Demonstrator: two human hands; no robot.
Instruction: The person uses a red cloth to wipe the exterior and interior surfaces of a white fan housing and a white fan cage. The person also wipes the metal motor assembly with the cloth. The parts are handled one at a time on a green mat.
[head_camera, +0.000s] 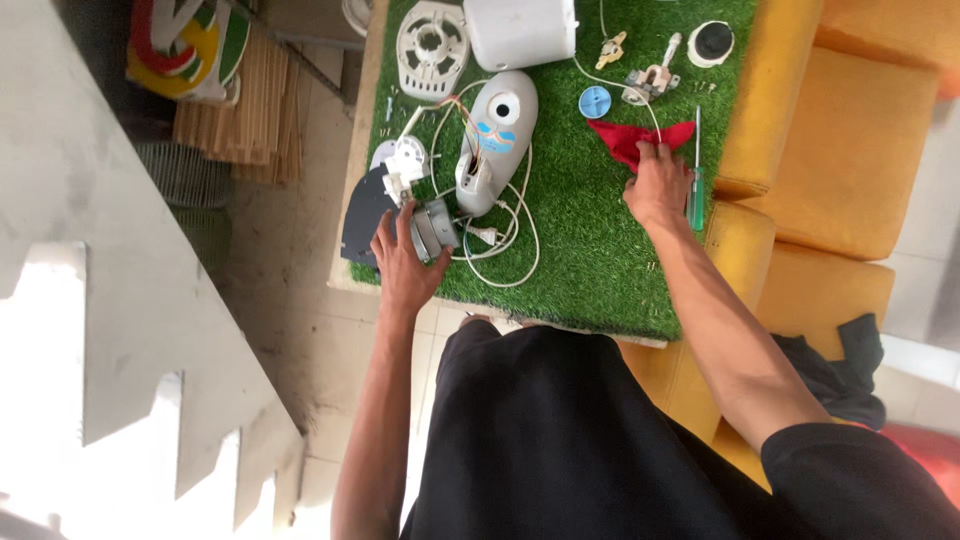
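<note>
My left hand (402, 255) grips a small grey metal motor block (434, 229) at the near left of the green turf mat (590, 250). Thin wires run from the block to a grey plastic fan housing (497, 140) standing just beyond it. My right hand (658, 185) rests on the mat with its fingers pressing the near edge of a red cloth (635, 137). A green-handled screwdriver (697, 190) lies right beside that hand.
A white cord (520, 235) loops near the housing. Farther back lie a white round grille part (431, 45), a white cylinder (520, 30), a blue cap (594, 101) and small switch parts (652, 80). Yellow cushions (850, 150) sit to the right, concrete steps (120, 300) to the left.
</note>
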